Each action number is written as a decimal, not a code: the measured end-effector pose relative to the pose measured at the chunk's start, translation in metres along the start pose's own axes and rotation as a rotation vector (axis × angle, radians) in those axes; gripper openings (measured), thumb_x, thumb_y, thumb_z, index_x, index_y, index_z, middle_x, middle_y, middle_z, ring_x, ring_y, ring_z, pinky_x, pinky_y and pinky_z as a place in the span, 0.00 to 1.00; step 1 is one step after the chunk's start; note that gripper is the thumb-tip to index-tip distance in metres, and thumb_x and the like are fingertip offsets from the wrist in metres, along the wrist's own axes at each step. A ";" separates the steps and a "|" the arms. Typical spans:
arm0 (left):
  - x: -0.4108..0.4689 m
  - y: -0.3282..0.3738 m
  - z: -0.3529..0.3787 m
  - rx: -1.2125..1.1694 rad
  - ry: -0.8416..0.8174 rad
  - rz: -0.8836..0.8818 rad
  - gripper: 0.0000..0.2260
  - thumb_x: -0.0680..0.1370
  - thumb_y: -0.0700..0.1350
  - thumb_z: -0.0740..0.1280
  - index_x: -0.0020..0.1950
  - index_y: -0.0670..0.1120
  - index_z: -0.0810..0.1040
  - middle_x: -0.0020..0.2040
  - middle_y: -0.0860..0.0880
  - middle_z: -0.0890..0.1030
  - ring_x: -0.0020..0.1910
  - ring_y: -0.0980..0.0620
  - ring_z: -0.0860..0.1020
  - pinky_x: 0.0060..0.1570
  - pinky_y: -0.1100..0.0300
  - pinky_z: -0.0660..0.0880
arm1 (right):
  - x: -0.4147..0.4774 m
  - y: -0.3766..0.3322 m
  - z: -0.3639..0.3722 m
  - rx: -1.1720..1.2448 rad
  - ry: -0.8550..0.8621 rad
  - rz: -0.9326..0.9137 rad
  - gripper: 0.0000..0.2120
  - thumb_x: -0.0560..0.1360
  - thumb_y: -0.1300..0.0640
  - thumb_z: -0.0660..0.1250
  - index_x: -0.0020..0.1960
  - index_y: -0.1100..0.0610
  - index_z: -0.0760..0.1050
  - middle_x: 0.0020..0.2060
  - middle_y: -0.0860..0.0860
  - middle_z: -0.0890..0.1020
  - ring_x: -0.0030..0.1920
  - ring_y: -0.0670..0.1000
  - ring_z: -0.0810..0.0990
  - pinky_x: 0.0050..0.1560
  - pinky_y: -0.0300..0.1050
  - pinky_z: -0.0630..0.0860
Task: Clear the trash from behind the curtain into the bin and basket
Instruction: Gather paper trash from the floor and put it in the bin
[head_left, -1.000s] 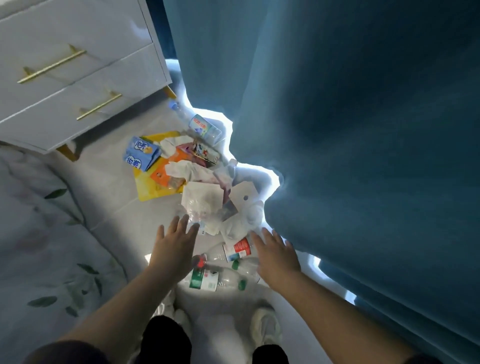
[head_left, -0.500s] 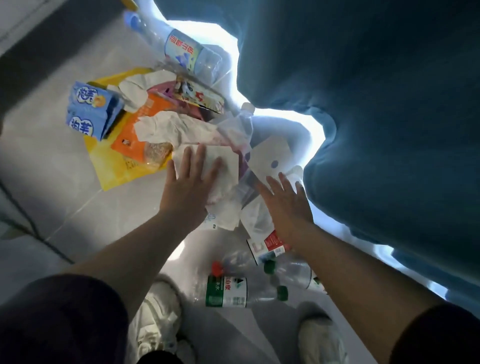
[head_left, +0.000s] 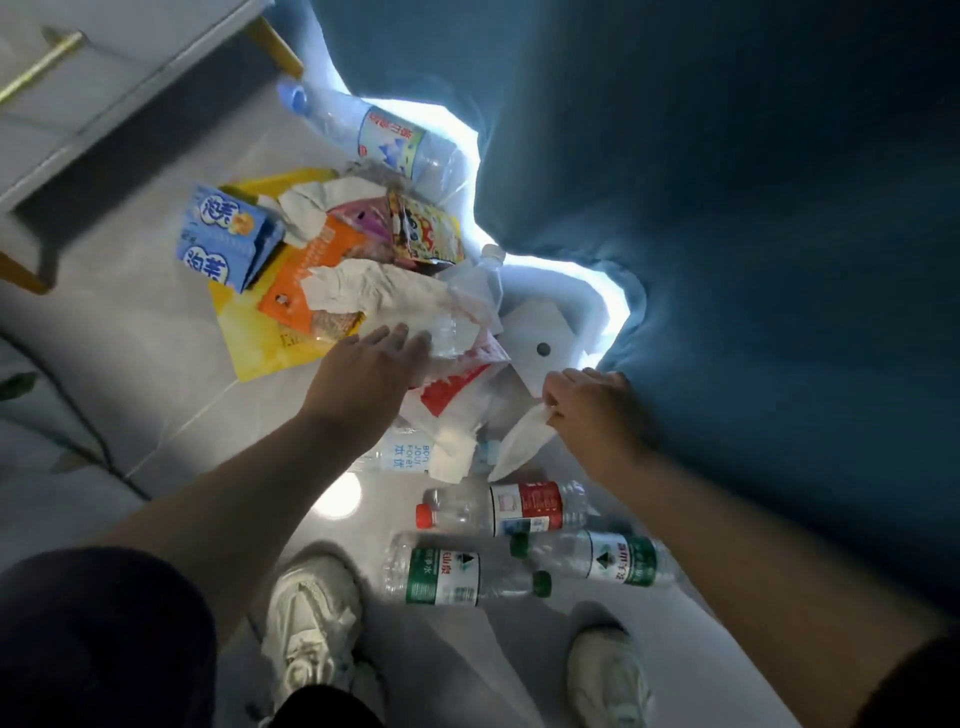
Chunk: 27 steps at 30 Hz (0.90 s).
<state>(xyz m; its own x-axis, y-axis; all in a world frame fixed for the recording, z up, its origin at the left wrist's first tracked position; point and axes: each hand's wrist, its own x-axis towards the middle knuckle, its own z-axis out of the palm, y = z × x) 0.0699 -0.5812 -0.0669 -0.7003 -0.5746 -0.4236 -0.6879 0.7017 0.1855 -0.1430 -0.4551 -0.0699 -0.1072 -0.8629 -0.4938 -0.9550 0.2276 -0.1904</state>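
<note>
A heap of trash lies on the floor at the foot of the blue curtain (head_left: 727, 260): a blue carton (head_left: 228, 239), an orange packet (head_left: 306, 275), crumpled tissues (head_left: 358, 286), a red-printed white plastic bag (head_left: 452, 389) and a white card (head_left: 540, 338). My left hand (head_left: 374, 369) rests on the bag, fingers on a clear wrapper (head_left: 444, 332); its thumb is hidden. My right hand (head_left: 597, 410) pinches a white tissue (head_left: 519, 447). Nearer me lie a red-label bottle (head_left: 519, 506) and two green-label bottles (head_left: 447, 577) (head_left: 618, 558).
A large blue-capped bottle (head_left: 395, 140) lies at the far end by the curtain hem. A white dresser (head_left: 78, 104) with gold legs stands at the upper left. A rug edge (head_left: 31, 415) lies left. My shoes (head_left: 311, 623) (head_left: 608, 675) stand just behind the bottles.
My left hand slid right from the flat tissue onto the clear wrapper and bag. My right hand closed and pinched up a white tissue. The view shifted back slightly.
</note>
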 end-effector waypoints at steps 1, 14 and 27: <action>-0.006 0.002 -0.013 -0.021 0.013 0.001 0.21 0.71 0.39 0.73 0.63 0.41 0.76 0.60 0.37 0.79 0.55 0.39 0.81 0.47 0.48 0.79 | -0.006 -0.002 -0.012 0.040 0.007 0.021 0.07 0.77 0.52 0.68 0.52 0.54 0.76 0.51 0.50 0.82 0.49 0.51 0.80 0.53 0.44 0.72; -0.115 0.018 -0.165 -0.049 0.122 0.000 0.24 0.63 0.36 0.78 0.58 0.42 0.81 0.53 0.40 0.83 0.47 0.41 0.84 0.37 0.52 0.80 | -0.102 -0.057 -0.162 0.320 -0.023 0.260 0.07 0.79 0.51 0.65 0.51 0.55 0.75 0.46 0.49 0.83 0.42 0.52 0.77 0.39 0.43 0.71; -0.203 0.008 -0.302 -0.120 0.056 -0.083 0.22 0.79 0.41 0.62 0.73 0.49 0.66 0.70 0.45 0.73 0.60 0.42 0.77 0.55 0.50 0.76 | -0.188 -0.125 -0.297 0.368 0.059 0.367 0.07 0.78 0.51 0.66 0.49 0.55 0.76 0.46 0.50 0.82 0.43 0.53 0.78 0.41 0.45 0.73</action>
<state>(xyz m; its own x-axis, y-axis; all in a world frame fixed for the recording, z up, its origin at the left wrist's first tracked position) 0.1492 -0.5862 0.2882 -0.6473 -0.6537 -0.3920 -0.7594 0.5972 0.2582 -0.0856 -0.4552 0.2984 -0.4422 -0.7181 -0.5374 -0.6925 0.6541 -0.3043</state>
